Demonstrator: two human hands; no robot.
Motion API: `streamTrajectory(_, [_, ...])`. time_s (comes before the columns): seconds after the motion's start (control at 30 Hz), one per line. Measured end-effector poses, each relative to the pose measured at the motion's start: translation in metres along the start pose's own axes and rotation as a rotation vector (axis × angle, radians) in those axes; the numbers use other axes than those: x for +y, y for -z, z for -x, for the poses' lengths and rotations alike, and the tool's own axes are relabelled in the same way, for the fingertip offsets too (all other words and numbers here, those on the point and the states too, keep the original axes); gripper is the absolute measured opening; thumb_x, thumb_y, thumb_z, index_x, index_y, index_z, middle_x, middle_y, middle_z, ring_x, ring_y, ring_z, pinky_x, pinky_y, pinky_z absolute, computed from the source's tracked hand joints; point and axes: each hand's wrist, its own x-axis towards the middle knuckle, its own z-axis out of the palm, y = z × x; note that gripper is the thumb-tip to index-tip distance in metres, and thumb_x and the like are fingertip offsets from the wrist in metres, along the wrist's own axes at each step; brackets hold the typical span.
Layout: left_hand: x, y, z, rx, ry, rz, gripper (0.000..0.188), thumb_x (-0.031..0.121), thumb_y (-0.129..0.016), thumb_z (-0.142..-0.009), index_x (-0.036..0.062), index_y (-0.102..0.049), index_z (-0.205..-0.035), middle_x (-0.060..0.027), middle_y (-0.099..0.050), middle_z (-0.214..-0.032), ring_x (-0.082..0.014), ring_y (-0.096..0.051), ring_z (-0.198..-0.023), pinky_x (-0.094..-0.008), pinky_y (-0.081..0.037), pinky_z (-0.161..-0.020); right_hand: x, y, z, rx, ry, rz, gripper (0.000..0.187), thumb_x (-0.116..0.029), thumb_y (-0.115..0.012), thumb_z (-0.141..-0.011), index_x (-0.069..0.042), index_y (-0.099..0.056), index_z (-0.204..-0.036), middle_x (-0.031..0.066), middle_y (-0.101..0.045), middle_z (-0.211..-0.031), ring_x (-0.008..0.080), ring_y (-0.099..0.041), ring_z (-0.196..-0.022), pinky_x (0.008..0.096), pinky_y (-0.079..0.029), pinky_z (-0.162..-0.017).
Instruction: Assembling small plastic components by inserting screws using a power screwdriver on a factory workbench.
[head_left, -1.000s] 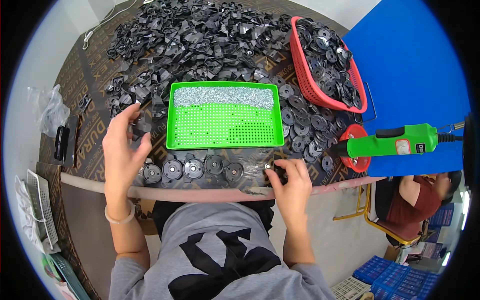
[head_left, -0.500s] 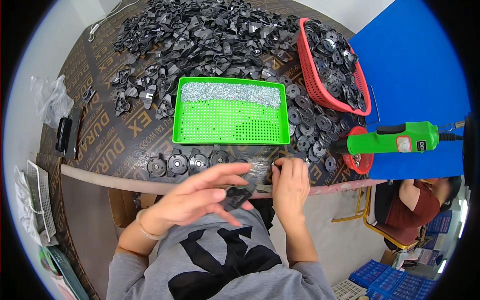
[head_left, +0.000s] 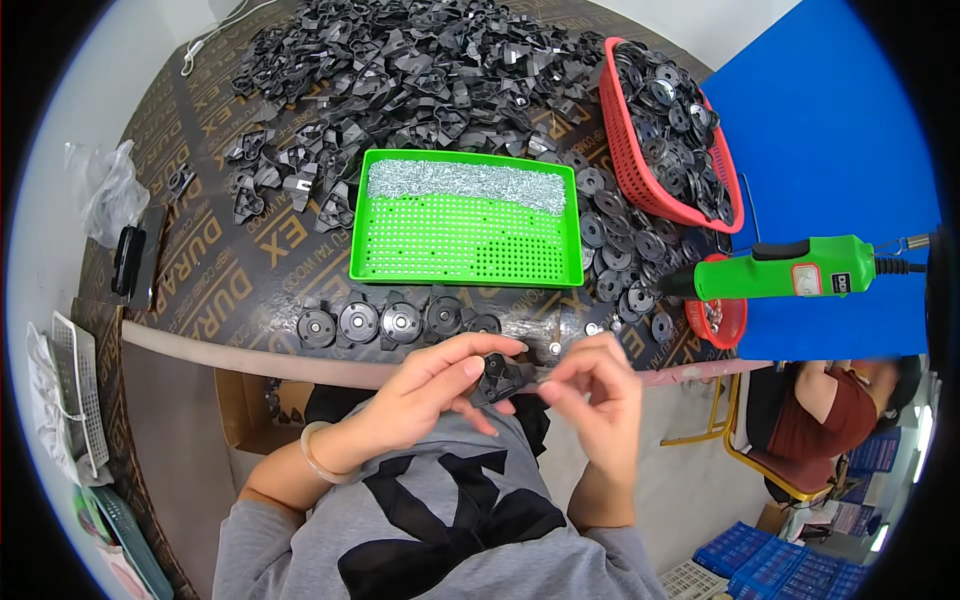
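My left hand grips a black plastic bracket above my lap, at the table's front edge. Close to the bracket's right end is my right hand, thumb and fingertips pinched together; whatever lies between them is too small to make out. Several black round discs rest in a row on brackets along the front of the table, left of my hands. A few small shiny metal pieces lie on the table just beyond my right hand.
A green perforated tray holds many silvery pins or screws. Black brackets are heaped behind it. Loose discs lie beside a disc-filled red basket. A green electric screwdriver hangs over a small red basket. A person sits at right.
My right hand has left the tabletop and come back toward the bracket, fingers pinched. My left hand has turned the bracket and now holds it more level. Small metal pieces are now visible.
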Motion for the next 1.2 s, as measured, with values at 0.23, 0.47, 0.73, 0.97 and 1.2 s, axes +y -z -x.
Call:
streamTrajectory(0.23, [-0.008, -0.006, -0.006, 0.031, -0.064, -0.133, 0.033, 0.014, -0.04, -0.106, -0.0011, -0.048, -0.134, -0.0087, -0.055, -0.122, -0.0134, -0.062, -0.098, -0.0304, -0.062, -0.073, -0.006, -0.02, -0.004, -0.054, -0.043, 0.03, 0.017, -0.003, -0.082, -0.075, -0.003, -0.071, -0.088, 0.0023, -0.053, -0.092, 0.0065, -0.054, -0.07, 0.0194, -0.046, -0.054])
streamTrajectory(0.47, [-0.013, -0.006, -0.005, 0.034, -0.114, -0.101, 0.031, 0.01, -0.04, -0.105, -0.0023, -0.046, -0.133, -0.0098, -0.055, -0.118, -0.0155, -0.062, -0.102, -0.0331, -0.061, -0.082, 0.005, -0.017, -0.002, -0.008, -0.018, 0.149, 0.021, -0.003, -0.084, -0.071, -0.005, -0.071, -0.087, -0.0002, -0.053, -0.087, 0.0055, -0.043, -0.066, 0.0197, -0.036, -0.057])
streamTrajectory(0.73, [-0.011, -0.01, -0.008, 0.02, -0.102, -0.058, 0.031, 0.011, -0.04, -0.106, -0.0025, -0.045, -0.133, -0.0095, -0.053, -0.116, -0.016, -0.061, -0.105, -0.0367, -0.061, -0.086, 0.014, -0.012, 0.003, -0.016, -0.052, 0.052, 0.02, 0.002, -0.083, -0.072, -0.003, -0.068, -0.085, 0.0013, -0.052, -0.091, 0.0066, -0.049, -0.074, 0.0199, -0.042, -0.065])
streamTrajectory(0.97, [-0.015, -0.01, -0.011, -0.003, -0.034, 0.061, 0.032, 0.013, -0.042, -0.106, -0.0016, -0.045, -0.134, -0.006, -0.05, -0.105, -0.0141, -0.06, -0.099, -0.0378, -0.062, -0.084, 0.01, -0.012, 0.006, -0.008, -0.101, 0.022, 0.019, 0.003, -0.082, -0.073, -0.002, -0.069, -0.085, 0.0016, -0.053, -0.091, 0.0074, -0.052, -0.076, 0.0205, -0.043, -0.066])
streamTrajectory(1.2, [-0.011, -0.01, -0.012, -0.024, -0.014, 0.06, 0.033, 0.018, -0.042, -0.106, -0.0001, -0.046, -0.134, -0.0093, -0.055, -0.118, -0.0157, -0.063, -0.096, -0.0342, -0.062, -0.073, 0.001, -0.004, 0.006, -0.053, -0.046, 0.082, 0.02, 0.003, -0.081, -0.072, -0.001, -0.067, -0.086, 0.0036, -0.054, -0.095, 0.0107, -0.058, -0.082, 0.0228, -0.047, -0.073])
